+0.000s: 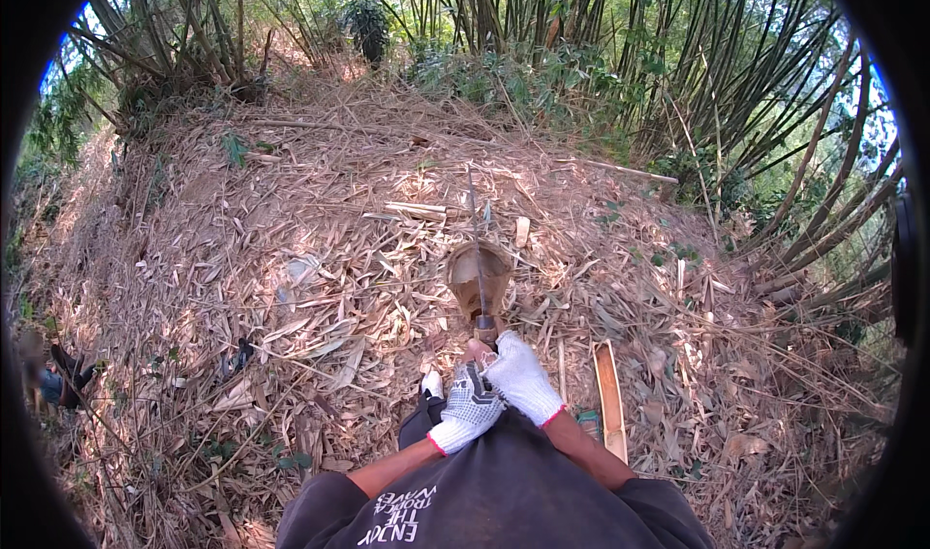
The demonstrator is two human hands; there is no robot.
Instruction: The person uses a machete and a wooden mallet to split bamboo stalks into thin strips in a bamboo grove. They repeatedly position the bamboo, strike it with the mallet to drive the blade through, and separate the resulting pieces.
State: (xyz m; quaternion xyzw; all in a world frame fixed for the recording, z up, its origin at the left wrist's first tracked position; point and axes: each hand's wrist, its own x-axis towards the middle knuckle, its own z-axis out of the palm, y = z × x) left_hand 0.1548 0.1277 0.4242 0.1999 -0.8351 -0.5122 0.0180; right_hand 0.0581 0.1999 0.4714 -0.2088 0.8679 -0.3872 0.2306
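Observation:
My left hand (470, 404) and right hand (524, 379), both in white knitted gloves with red cuffs, meet close in front of my body. The left glove bears a dark grey print. Both are closed around the near end of a long knife (472, 208), whose thin blade points away from me. A dark collar (484, 322) shows just beyond my fingers; most of the handle is hidden by the gloves. Under and around the blade is a brown, cup-shaped piece (463, 276), wider at its far end, perhaps bamboo. Whether the blade touches it, I cannot tell.
A split bamboo length (609, 399) lies to my right. Pale bamboo pieces (417, 210) and a short chunk (522, 231) rest ahead on dry leaf litter (329, 307). Bamboo clumps (717, 94) stand at the back and right. Dark items (70, 375) lie far left.

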